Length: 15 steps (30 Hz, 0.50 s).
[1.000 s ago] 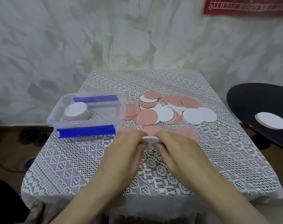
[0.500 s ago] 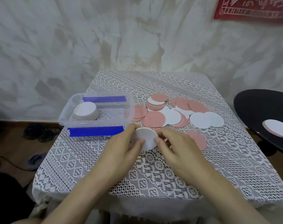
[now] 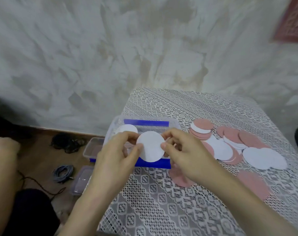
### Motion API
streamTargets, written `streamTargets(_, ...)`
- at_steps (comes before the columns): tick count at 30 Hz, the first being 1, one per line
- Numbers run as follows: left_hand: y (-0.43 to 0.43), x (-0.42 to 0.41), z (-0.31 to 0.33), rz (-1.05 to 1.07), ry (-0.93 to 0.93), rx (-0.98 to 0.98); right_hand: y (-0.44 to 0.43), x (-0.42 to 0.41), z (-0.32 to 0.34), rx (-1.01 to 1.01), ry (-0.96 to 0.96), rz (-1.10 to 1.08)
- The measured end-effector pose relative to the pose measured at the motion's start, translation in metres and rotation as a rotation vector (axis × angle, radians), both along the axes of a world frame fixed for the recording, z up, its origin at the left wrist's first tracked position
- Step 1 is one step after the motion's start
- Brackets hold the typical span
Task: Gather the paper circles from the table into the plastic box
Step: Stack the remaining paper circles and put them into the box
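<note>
- Both sets of fingertips pinch one small stack of paper circles (image 3: 150, 146), white face toward the camera: the left hand (image 3: 117, 156) has its thumb clamped on the stack's left rim, the right hand (image 3: 184, 153) has its thumb pressed on the right rim, with the other fingers curled behind.
- The stack hangs just over the clear plastic box (image 3: 174, 124), above its near blue clip (image 3: 153, 163), so the drop looks close at hand.
- To do it well, I'd say keep the edges squared between both thumbs, lower the stack flat, and let go low so the sheets don't fan out.
- Inside the box a white-topped pile (image 3: 126, 129) sits at the left end; the free floor is to its right, which seems the better landing spot.
- The box stands near the left edge of the lace-covered table (image 3: 161, 210); a shove leftward could tip it toward the floor, where other lidded tubs (image 3: 92, 148) and coiled cables (image 3: 63, 171) lie.
- To the right, loose pink and white circles (image 3: 230, 142) spread across the cloth, with two pink ones (image 3: 253, 183) nearer; there's open cloth in front for the hands to travel back.
</note>
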<state>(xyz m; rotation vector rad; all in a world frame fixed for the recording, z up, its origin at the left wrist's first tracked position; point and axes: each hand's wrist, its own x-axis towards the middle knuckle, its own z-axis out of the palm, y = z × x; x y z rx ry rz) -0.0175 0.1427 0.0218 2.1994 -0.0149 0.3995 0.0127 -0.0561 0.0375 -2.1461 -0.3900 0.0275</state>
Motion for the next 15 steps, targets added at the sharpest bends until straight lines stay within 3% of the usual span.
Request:
streamTargets(4,0.030,0.009,0.000,0.158,-0.012,0.133,0.031,0.029,0.007,0.011,0.040,0.040)
streamTargets(8,0.052,0.018,-0.004,0.178,0.025,0.209,0.061,0.058,0.004,-0.058,0.050,0.039)
streamTargets(15,0.063,0.027,-0.012,0.113,0.117,0.165,0.081,0.082,-0.014,-0.411,0.026,0.073)
